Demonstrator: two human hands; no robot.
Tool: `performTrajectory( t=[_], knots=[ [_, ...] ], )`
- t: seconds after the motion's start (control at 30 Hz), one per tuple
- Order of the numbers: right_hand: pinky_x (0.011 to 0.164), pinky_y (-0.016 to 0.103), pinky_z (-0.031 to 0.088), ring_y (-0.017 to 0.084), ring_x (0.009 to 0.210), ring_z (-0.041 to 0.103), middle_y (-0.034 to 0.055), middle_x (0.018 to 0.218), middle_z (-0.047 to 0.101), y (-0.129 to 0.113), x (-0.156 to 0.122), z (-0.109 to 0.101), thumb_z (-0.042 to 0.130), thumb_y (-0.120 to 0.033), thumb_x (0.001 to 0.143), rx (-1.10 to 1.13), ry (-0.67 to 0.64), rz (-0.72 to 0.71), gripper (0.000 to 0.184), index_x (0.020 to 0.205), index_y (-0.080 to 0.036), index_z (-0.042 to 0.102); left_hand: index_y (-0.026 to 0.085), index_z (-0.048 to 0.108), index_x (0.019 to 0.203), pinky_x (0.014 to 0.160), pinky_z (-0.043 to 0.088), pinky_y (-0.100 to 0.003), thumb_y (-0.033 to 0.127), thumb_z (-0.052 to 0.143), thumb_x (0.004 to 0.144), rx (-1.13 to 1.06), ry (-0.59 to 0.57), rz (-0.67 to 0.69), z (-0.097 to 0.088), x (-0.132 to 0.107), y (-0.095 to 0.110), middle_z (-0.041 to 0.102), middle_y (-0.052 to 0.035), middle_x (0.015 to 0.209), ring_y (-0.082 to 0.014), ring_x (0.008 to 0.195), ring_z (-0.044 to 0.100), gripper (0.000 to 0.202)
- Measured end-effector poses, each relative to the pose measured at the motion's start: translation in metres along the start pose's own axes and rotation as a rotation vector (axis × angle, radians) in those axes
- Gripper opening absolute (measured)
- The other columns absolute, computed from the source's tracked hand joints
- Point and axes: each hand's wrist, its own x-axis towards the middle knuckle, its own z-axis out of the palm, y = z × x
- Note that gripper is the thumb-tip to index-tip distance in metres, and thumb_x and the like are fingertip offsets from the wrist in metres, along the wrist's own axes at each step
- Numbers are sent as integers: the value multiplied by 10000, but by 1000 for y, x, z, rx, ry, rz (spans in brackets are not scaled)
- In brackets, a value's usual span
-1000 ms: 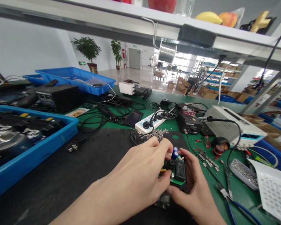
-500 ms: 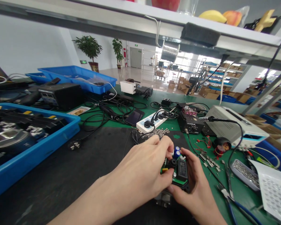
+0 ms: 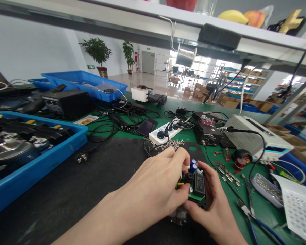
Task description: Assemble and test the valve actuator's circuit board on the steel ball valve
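Head view: at the far left a blue tray (image 3: 53,154) of dark parts sits on the bench, well apart from the hands. Near the middle, the left hand (image 3: 155,190) is curled over a green circuit board (image 3: 193,195) held low over the black mat (image 3: 99,177), its fingertips pinched shut at the board's far end beside the blue capacitors (image 3: 193,165). The right hand (image 3: 215,207) clasps the board's right side from beneath, with loose metal parts (image 3: 226,175) and a white instrument (image 3: 255,137) lying further right.
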Motion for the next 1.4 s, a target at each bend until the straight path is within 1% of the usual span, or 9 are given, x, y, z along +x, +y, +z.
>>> performTrajectory(
  t=[0.23,0.4,0.57,0.67,0.8,0.97,1.1,1.23,1.4],
  knots=[
    [1139,342,485,272,1438,491,64,1503,536,3,1,-1,845,-176,716,60,0,1,884,1468,-304,398,277,506,1127,845,503,-360,206,623,898,57,-33,9,-3,-3,4,614,1,1113,-215,1041,604,266],
    [1205,398,414,289,1463,459,80,1550,481,2,0,-4,885,-229,726,75,-17,47,894,1469,-307,392,320,539,1193,856,500,-296,350,774,884,18,41,-10,-37,-9,5,637,46,1158,-180,1039,609,389],
    [1234,425,372,301,1473,447,90,1556,475,2,-1,-4,886,-241,720,73,-3,56,905,1477,-297,393,291,609,1153,730,493,-283,463,530,1048,70,251,-177,-61,0,-36,686,19,1069,-184,914,643,216],
    [1234,419,374,301,1483,431,94,1553,477,3,0,-4,909,-256,702,75,19,67,927,1474,-294,397,246,627,1133,784,502,-333,358,491,1048,282,336,-183,-47,13,-79,697,-19,1040,-215,915,654,196],
    [1241,424,361,294,1479,434,88,1549,481,4,0,-5,910,-262,703,95,17,70,924,1469,-303,394,210,646,1111,952,505,-425,263,535,1002,377,268,-174,-16,21,-119,684,-69,1124,-281,1089,625,164],
    [1221,407,389,294,1468,449,85,1543,489,5,0,-5,901,-265,705,112,25,55,901,1459,-300,408,200,625,1182,1023,525,-434,254,581,1014,406,219,-168,5,26,-130,659,-69,1200,-254,1146,622,182],
    [1230,415,371,296,1449,474,90,1534,497,6,0,-4,876,-234,709,104,5,39,886,1458,-287,405,159,583,1305,1017,554,-490,347,634,1020,408,245,-241,19,56,-143,624,-108,1282,-264,1164,633,346],
    [1212,374,394,277,1458,464,74,1543,489,11,-1,-7,860,-222,719,96,-3,38,899,1473,-299,377,159,609,1278,939,598,-451,395,663,1006,414,186,-318,38,93,-162,643,-104,1239,-243,1075,665,364],
    [1156,320,462,264,1429,502,60,1514,518,21,-2,-8,857,-243,725,110,-14,-5,901,1479,-310,368,155,610,1269,912,605,-436,415,655,1010,448,164,-356,51,109,-177,653,-99,1205,-234,1041,673,370]
  ],
)
